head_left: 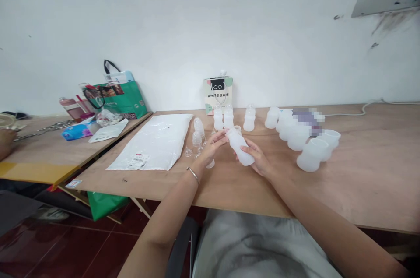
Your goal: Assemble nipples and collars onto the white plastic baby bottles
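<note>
Bench (344, 197), wooden, spread across the lower half of the frame. Bottle (242, 150), one, frosted white, held tilted at centre above the bench, its upper end turned to the upper left; its body is clamped by the right hand (260, 160), fingers and thumb wrapped around. Left hand (212, 146), bracelet (193, 175) worn at its wrist: fingers are drawn together at the bottle's upper end; whether a grip is taken there cannot be told. Open bottles (308, 157), several, frosted, stood upright in a loose row at centre right. Clear caps (197, 139), grouped just left of the left hand, with small transparent parts among them. White mailing bag (154, 138), labelled, laid flat at centre left. Capped bottles (249, 119), three, stood upright behind the held one. Paper bag (209, 87), printed, placed against the wall (177, 41).
</note>
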A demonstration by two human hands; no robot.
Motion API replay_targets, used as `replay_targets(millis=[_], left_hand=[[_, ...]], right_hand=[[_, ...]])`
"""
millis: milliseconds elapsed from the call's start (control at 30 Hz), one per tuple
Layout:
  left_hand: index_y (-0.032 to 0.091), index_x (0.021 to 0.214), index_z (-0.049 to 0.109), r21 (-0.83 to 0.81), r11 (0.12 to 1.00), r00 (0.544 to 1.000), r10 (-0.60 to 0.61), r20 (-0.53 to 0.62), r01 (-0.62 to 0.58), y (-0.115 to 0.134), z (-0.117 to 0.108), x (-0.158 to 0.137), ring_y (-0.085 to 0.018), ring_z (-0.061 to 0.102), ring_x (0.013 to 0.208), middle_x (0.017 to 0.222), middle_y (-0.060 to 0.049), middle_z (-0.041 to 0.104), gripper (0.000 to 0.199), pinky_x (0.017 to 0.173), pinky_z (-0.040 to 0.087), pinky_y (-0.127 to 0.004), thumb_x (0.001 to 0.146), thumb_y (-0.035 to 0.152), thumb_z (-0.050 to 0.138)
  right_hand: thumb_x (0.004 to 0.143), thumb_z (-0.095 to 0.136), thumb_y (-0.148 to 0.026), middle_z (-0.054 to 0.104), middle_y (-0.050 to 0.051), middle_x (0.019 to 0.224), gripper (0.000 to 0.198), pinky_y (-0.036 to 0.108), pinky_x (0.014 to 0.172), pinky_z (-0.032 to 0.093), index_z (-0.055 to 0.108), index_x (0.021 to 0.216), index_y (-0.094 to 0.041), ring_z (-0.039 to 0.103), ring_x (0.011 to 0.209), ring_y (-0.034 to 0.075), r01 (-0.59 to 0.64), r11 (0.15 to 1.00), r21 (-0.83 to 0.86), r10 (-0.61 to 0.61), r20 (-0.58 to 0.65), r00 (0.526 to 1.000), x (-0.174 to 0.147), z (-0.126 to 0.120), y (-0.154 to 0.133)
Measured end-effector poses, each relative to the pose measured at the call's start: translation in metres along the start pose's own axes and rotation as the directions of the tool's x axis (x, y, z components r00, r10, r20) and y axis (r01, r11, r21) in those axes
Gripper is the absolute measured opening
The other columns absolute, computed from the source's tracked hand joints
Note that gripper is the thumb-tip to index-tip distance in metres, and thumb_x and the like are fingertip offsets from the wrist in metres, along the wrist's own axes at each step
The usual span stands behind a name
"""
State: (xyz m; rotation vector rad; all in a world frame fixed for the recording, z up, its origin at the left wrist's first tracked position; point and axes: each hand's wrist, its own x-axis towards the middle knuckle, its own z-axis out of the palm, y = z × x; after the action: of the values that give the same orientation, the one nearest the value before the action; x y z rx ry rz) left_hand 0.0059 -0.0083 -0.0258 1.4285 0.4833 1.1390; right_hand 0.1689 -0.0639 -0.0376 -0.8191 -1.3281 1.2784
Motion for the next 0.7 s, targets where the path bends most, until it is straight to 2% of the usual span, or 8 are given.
replay_targets(millis=[67,133,233,467,567,633,700], left_hand=[[0.019,0.107,0.059,-0.014,1.000,1.000,-0.011,-0.020,0.011,0.001,0.002,0.000,-0.021,0.050,0.109,0.118,-0.008,0.056,0.033,0.089,0.038,-0.033,0.077,0.034,0.058],[0.019,0.104,0.059,-0.026,1.000,0.999,-0.012,-0.031,0.011,0.001,0.004,0.000,-0.020,0.052,0.104,0.114,-0.008,0.058,0.031,0.086,0.040,-0.031,0.078,0.036,0.058],[0.016,0.096,0.060,-0.012,1.000,0.998,-0.016,-0.063,0.015,-0.001,0.005,0.002,-0.018,0.055,0.097,0.104,-0.007,0.061,0.029,0.082,0.040,-0.029,0.074,0.034,0.063],[0.016,0.086,0.054,0.032,0.999,0.991,0.035,-0.128,-0.031,-0.005,0.008,0.004,-0.013,0.054,0.085,0.092,-0.003,0.060,0.027,0.077,0.040,-0.025,0.070,0.034,0.065],[0.017,0.083,0.051,0.068,0.996,0.972,0.064,-0.226,-0.050,-0.010,0.010,0.004,-0.010,0.052,0.078,0.085,0.000,0.058,0.029,0.073,0.040,-0.024,0.068,0.035,0.067],[0.017,0.081,0.050,0.078,0.996,0.962,0.067,-0.266,-0.047,-0.013,0.010,0.003,-0.010,0.052,0.076,0.082,0.001,0.057,0.029,0.071,0.039,-0.023,0.067,0.035,0.068],[0.017,0.082,0.052,0.052,0.998,0.972,0.044,-0.232,-0.033,-0.012,0.009,0.003,-0.010,0.053,0.077,0.084,0.000,0.058,0.027,0.072,0.040,-0.024,0.068,0.035,0.067]], right_hand=[[0.074,0.059,-0.041,0.064,0.007,0.097,0.047,0.029,0.058,0.048,0.049,0.115,-0.020,0.061,0.069,0.017,0.035,0.997,-0.070,-0.036,-0.026,0.999,0.001,0.001,0.003],[0.072,0.061,-0.039,0.061,0.007,0.110,0.048,0.033,0.073,0.049,0.049,0.114,-0.021,0.060,0.089,0.020,0.121,0.973,-0.197,-0.134,-0.054,0.989,0.003,0.001,0.008],[0.073,0.061,-0.036,0.056,0.007,0.120,0.048,0.038,0.092,0.042,0.047,0.117,-0.022,0.052,0.109,0.022,0.238,0.897,-0.372,-0.273,-0.043,0.961,0.006,0.000,0.018],[0.074,0.057,-0.035,0.056,0.008,0.119,0.052,0.039,0.089,0.043,0.043,0.122,-0.023,0.054,0.106,0.023,0.241,0.737,-0.631,-0.371,-0.080,0.925,0.002,0.001,0.021],[0.074,0.057,-0.034,0.055,0.008,0.120,0.051,0.040,0.090,0.043,0.043,0.122,-0.023,0.053,0.108,0.024,0.239,0.679,-0.694,-0.414,-0.093,0.905,0.000,0.007,0.019],[0.074,0.056,-0.033,0.054,0.008,0.122,0.050,0.041,0.091,0.042,0.043,0.122,-0.024,0.052,0.109,0.024,0.232,0.667,-0.708,-0.421,-0.101,0.901,-0.001,0.010,0.018],[0.074,0.057,-0.033,0.054,0.008,0.121,0.050,0.041,0.091,0.042,0.043,0.121,-0.024,0.053,0.109,0.024,0.228,0.701,-0.675,-0.405,-0.115,0.907,0.000,0.011,0.019]])
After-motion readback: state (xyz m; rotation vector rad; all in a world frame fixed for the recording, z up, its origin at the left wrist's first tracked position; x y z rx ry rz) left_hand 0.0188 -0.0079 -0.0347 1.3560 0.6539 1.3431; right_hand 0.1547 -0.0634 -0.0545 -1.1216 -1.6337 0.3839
